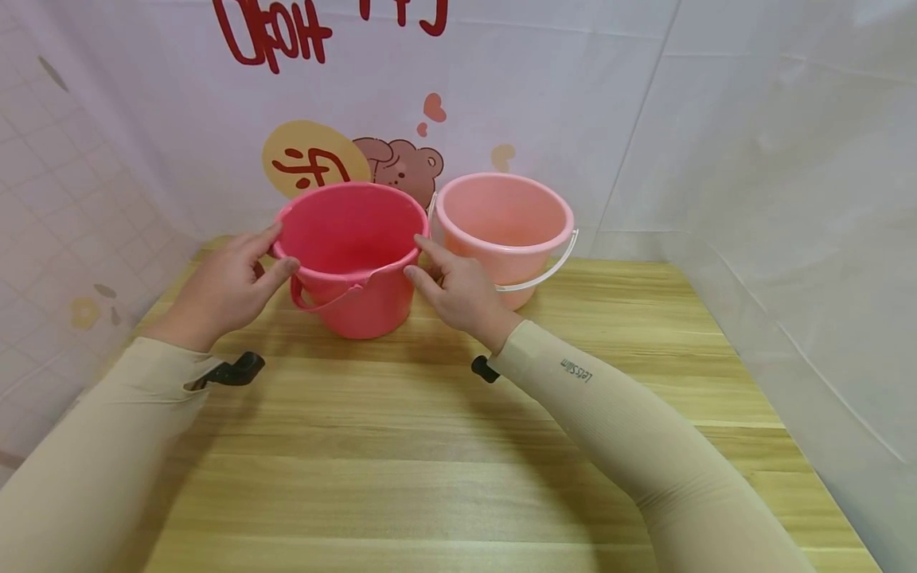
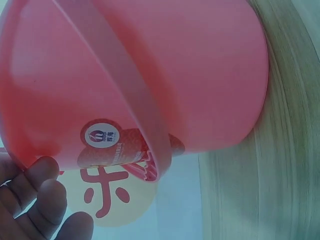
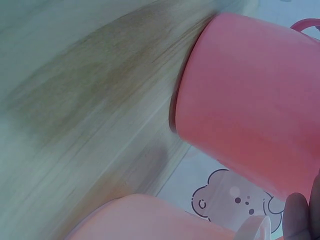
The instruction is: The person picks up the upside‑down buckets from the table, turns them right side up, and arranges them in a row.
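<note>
A deep pink plastic bucket stands upright at the back left of the table, its opening facing up. My left hand grips the left side of its rim, thumb on the near side. On the opposite side, my right hand holds the rim between thumb and fingers. The bucket's pink handle hangs down along the wall, beside a red label. Just right of it stands a paler pink bucket with a white handle hanging at its front; the back of my right hand is near it.
The wood-grain table stretches toward me in front of both buckets. Close behind them rises a white printed backdrop with red lettering and a cartoon bear. More white sheeting borders the right side, and a tile-patterned sheet the left.
</note>
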The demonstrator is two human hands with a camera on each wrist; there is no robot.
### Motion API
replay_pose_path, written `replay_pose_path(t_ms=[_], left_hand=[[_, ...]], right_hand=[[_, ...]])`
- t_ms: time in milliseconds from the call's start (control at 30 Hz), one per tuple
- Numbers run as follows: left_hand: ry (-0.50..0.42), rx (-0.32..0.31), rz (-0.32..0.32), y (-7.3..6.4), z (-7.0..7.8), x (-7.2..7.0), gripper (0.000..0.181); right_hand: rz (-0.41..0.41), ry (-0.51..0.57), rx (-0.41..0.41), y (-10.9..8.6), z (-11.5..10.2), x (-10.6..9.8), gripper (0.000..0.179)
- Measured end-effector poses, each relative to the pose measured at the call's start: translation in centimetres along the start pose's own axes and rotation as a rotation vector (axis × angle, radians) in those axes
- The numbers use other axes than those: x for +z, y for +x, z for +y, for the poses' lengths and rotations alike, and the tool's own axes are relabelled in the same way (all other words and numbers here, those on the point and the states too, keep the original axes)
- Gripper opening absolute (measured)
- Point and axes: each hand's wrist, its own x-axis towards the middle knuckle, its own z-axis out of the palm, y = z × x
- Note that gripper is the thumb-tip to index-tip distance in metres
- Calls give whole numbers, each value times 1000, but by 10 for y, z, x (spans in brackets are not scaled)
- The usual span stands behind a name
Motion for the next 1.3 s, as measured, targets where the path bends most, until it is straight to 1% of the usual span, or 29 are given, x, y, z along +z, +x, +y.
replay_pose_path(t_ms=[233,367,533,733,867,1167,1300], left_hand=[[1,-13,5,0,0,0,68],[-10,-23,12,0,2,0,67],[-10,-42,9,0,1,0,69],[2,-59,0,1,1,2,73],[1,-69,-4,1,1,3,74],[-16,-88,-25,2,3,2,78],[-26,-103,-30,3,4,4,81]], right_hand=[[25,0,-5,2,-1,0,53],[29,-9,11,5,-3,0,51],[23,-22,44,8,-4,0,50],[8,-47,77,10,-5,0,51],[2,-44,93,12,-5,0,52],[1,-45,108,13,-6,-2,53],[2,-78,117,12,-10,-2,53]])
